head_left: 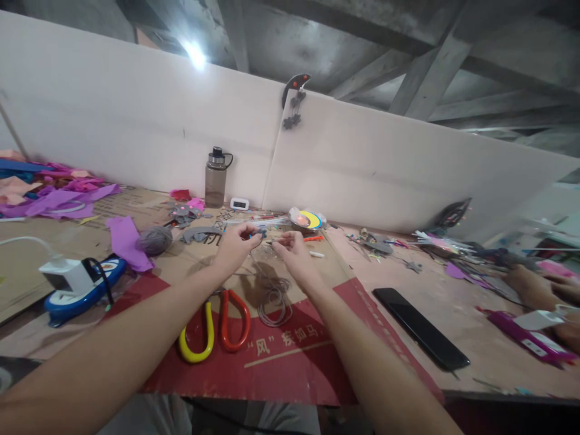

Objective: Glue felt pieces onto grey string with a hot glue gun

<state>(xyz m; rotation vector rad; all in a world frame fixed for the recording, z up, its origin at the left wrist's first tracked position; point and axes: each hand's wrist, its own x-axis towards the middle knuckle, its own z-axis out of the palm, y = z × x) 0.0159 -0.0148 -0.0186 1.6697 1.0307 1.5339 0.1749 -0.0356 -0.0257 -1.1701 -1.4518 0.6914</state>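
As the head view shows, the left hand (239,246) pinches one small piece (260,233) between closed fingertips, presumably to steady it; the right hand (293,254) curls its fingers close beside, any hold too small to tell. One cord (273,321) lies looped between the forearms (357,344), probably for easy reach, near one pair of scissors (225,323); count one bottle (215,186), one phone (419,326).

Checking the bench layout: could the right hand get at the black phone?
Probably yes: the black phone lies uncovered to the right, and nothing tall stands between it and the right hand.
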